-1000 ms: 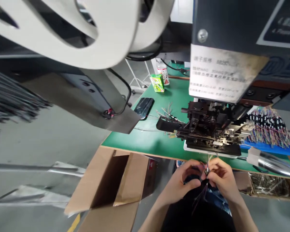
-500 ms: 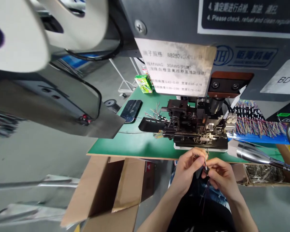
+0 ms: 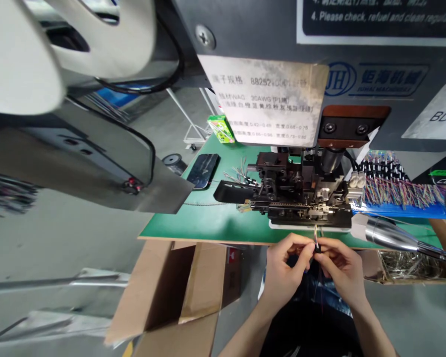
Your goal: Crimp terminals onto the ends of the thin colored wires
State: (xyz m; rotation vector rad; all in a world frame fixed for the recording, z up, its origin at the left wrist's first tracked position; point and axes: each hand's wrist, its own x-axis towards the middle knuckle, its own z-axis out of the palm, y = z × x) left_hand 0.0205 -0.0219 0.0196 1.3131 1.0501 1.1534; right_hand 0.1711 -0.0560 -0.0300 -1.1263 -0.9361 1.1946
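Note:
A thin wire bundle [image 3: 315, 232] with a dark sleeve stands between my hands, its loose upper wires pointing at the front edge of the crimping machine [image 3: 308, 208]. My left hand [image 3: 288, 263] pinches it between thumb and fingertips from the left. On the right side, my right hand [image 3: 340, 263] has its thumb and fingers closed on the dark sleeved part. Thin wire tails hang down below the hands over my lap. Fingers hide much of the bundle.
Bundles of coloured wires [image 3: 397, 183] lie in a blue tray right of the machine. A metal lamp-like tube [image 3: 390, 235] juts in at right. A phone [image 3: 203, 170] and a green box [image 3: 221, 129] rest on the green table [image 3: 193, 225]. An open carton [image 3: 200, 287] stands below.
My hands have drawn closer together around the bundle. Its upper wires now stand straighter toward the machine. The view has shifted slightly.

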